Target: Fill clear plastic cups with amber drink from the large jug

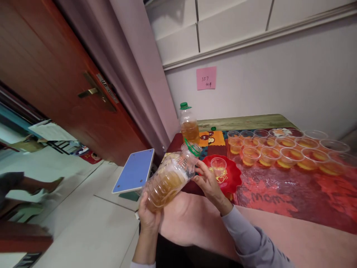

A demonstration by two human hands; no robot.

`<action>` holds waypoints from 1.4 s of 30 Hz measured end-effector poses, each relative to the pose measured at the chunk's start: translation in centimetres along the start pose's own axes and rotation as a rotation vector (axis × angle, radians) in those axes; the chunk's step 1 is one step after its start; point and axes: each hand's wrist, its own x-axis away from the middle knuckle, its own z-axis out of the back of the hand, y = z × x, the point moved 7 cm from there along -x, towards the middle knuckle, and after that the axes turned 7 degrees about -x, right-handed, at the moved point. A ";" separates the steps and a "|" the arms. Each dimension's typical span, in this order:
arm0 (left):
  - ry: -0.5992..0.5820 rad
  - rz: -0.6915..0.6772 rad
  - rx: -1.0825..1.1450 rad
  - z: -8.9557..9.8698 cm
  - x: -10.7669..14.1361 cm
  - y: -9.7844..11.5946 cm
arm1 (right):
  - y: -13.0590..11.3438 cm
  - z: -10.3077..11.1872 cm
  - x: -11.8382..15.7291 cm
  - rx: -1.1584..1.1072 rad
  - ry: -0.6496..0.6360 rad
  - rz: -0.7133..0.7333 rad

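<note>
Left hand cups the tilted bottle from below, seemingly bearing weight; right hand, loosely spread at its shoulder, likely steadies it.

A pink note hangs on the pale wall below white panels. On the left, a mauve curtain borders a reddish-brown door with a metal handle. Pale tiles cover the floor, near a blue-topped stool.
</note>
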 end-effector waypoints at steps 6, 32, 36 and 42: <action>-0.084 -0.119 -0.070 0.2 0.0 1.2 | 0.4 -0.4 0.4 -0.050 0.044 -0.062; -0.193 -0.517 -0.419 -2.2 1.3 4.9 | 0.0 0.4 0.4 -0.131 0.321 0.014; -0.181 -0.549 -0.453 -3.0 1.4 5.9 | 0.3 0.4 0.2 -0.194 0.318 -0.010; -0.163 -0.586 -0.537 -3.4 1.1 7.2 | 1.4 0.8 0.2 -0.279 0.347 -0.045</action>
